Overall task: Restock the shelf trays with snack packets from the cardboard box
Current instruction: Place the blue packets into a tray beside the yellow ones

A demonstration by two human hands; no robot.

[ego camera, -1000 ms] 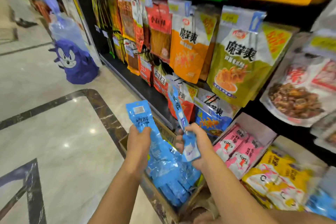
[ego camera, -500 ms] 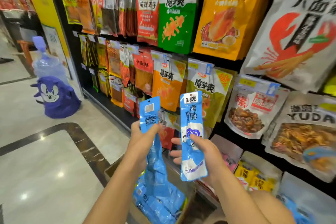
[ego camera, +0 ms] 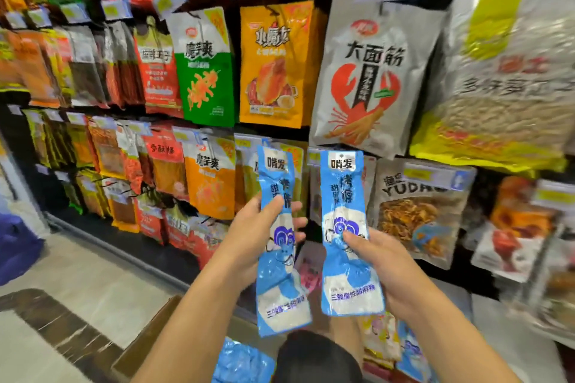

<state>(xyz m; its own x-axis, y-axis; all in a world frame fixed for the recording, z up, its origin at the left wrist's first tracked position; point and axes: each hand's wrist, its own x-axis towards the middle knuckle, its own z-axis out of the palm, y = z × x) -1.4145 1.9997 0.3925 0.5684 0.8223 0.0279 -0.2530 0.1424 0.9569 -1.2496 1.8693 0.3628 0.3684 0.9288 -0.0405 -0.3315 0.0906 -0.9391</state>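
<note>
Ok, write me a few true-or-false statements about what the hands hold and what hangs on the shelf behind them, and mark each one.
1. The left hand grips a blue packet. True.
2. One hand is empty. False: the right hand holds a second blue packet.
3. The two packets are held upright, side by side. True.
4. The lobster bag hangs below both packets. False: it hangs above them on the shelf.
5. The green bag hangs left of the orange bag. True.
</note>
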